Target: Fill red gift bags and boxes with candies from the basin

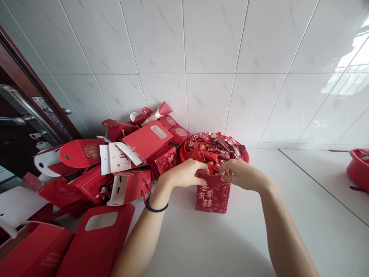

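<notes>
The fingers of my left hand [188, 173] and right hand [243, 175] are clamped on the top edge of the dark-red paper box with pale lettering [213, 200], which stands upright below them, lower centre of the frame; neither hand is nearer.

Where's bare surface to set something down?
Right: between the right forearm and the red container at the frame edge. Near: between it and the left forearm, in front of the patterned red gift box. Crowded: left, heaped with red boxes; little gap between gift box and candy basin.
</notes>
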Demonstrator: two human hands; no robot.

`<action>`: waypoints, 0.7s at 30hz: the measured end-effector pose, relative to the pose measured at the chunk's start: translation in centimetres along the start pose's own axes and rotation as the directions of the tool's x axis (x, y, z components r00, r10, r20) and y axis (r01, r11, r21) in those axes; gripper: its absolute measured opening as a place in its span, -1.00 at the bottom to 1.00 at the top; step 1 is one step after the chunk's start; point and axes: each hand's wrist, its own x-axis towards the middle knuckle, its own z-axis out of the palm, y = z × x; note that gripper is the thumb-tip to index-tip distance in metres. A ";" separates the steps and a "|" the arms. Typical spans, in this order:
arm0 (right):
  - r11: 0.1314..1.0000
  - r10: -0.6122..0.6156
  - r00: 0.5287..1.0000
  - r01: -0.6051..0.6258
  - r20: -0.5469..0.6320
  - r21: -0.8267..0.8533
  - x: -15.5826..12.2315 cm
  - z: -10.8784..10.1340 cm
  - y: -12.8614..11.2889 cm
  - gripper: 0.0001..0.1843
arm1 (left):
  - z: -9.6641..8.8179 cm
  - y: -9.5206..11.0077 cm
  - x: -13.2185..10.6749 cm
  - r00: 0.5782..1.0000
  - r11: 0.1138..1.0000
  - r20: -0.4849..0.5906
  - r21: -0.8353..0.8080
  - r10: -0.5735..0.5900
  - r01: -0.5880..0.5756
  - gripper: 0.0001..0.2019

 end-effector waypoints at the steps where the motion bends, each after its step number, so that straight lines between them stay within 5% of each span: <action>1: 1.000 0.004 1.000 -0.004 -0.003 -0.014 0.1 0.1 0.0 -0.86 | 0.1 -0.1 0.1 1.000 1.000 0.003 -0.007 0.012 -0.012 -0.80; 7: 0.992 -0.004 1.000 0.006 0.017 -0.124 0.4 0.6 -0.2 -0.78 | 0.6 -0.8 0.4 0.995 0.994 -0.013 -0.056 0.097 -0.097 -0.92; 14: 0.989 0.027 0.996 -0.014 0.084 -0.150 0.5 0.8 -0.1 -0.72 | 0.4 -1.1 0.5 0.993 0.998 0.104 -0.028 0.058 -0.055 -0.68; 21: 0.999 -0.032 0.983 0.025 0.182 0.043 0.3 -0.3 0.4 -0.70 | 0.3 -0.9 0.5 0.991 0.994 0.091 -0.051 0.099 -0.094 -0.67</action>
